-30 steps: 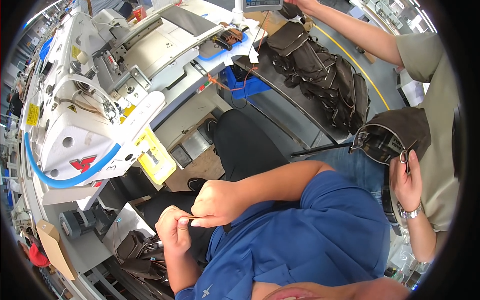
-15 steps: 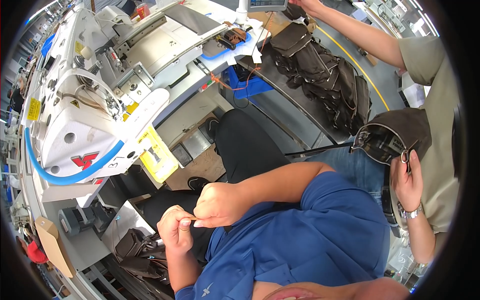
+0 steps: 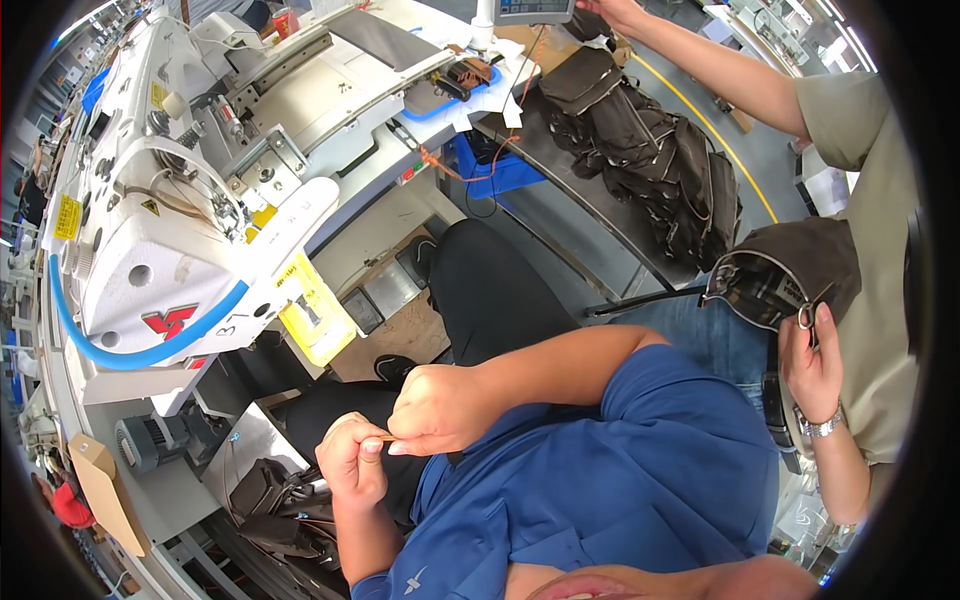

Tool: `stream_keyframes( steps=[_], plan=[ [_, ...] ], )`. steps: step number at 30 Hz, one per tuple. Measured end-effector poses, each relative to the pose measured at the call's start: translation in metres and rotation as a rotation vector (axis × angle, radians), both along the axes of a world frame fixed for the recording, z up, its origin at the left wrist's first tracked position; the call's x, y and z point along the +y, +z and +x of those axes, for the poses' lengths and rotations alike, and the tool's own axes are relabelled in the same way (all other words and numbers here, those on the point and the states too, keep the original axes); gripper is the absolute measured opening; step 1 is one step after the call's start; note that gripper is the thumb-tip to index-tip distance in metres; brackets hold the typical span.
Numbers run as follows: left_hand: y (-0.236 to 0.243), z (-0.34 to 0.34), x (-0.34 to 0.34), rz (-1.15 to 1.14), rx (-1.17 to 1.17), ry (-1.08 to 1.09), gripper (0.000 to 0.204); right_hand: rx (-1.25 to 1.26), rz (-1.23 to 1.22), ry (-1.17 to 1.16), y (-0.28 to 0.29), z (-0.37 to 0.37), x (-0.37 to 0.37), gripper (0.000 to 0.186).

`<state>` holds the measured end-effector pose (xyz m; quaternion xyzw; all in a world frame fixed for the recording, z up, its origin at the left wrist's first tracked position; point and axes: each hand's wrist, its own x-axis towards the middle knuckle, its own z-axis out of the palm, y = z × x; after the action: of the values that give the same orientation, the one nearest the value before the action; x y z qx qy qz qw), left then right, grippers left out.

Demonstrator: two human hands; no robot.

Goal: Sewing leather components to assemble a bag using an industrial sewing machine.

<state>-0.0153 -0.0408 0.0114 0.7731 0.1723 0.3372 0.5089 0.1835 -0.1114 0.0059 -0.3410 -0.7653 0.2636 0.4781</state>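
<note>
In front of my body, my left hand (image 3: 352,458) and my right hand (image 3: 440,408) are closed and meet fingertip to fingertip. Between their thumbs and fingers is a thin orange-brown strip (image 3: 388,438), mostly hidden by the fingers. My hands hang over my dark-trousered lap, apart from the white sewing machine (image 3: 150,270) on the left. At the right a co-worker's hand (image 3: 815,365) holds a dark brown fabric piece (image 3: 800,265) with a lining, and a metal ring shows at the fingers. The co-worker's other hand (image 3: 620,12) is at a screen (image 3: 535,8).
A pile of dark brown bags (image 3: 640,150) lies on a bench beyond my knees. Under the tabletop sits a blue bin (image 3: 495,165). A yellow plastic part (image 3: 318,312) hangs at the machine's arm. More dark bags (image 3: 275,500) lie at the lower left, near a motor (image 3: 150,440).
My hands keep nearly the same pose around the strip. The co-worker's hand and the dark fabric piece have shifted very slightly.
</note>
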Motion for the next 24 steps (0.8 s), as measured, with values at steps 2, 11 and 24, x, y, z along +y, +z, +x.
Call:
stream_keyframes(
  steps=[2, 11, 24],
  plan=[
    [0.000, 0.000, 0.000, -0.005, -0.001, 0.000, 0.027, -0.002, 0.002, -0.003, 0.000, 0.000, 0.000, 0.032],
    [0.000, -0.001, -0.001, -0.002, 0.007, 0.001, 0.027, -0.023, -0.007, -0.001, 0.002, 0.001, 0.001, 0.031],
    [0.000, -0.005, 0.001, -0.287, 0.020, -0.062, 0.017, -0.071, -0.082, 0.061, 0.013, 0.014, 0.005, 0.034]
  ],
)
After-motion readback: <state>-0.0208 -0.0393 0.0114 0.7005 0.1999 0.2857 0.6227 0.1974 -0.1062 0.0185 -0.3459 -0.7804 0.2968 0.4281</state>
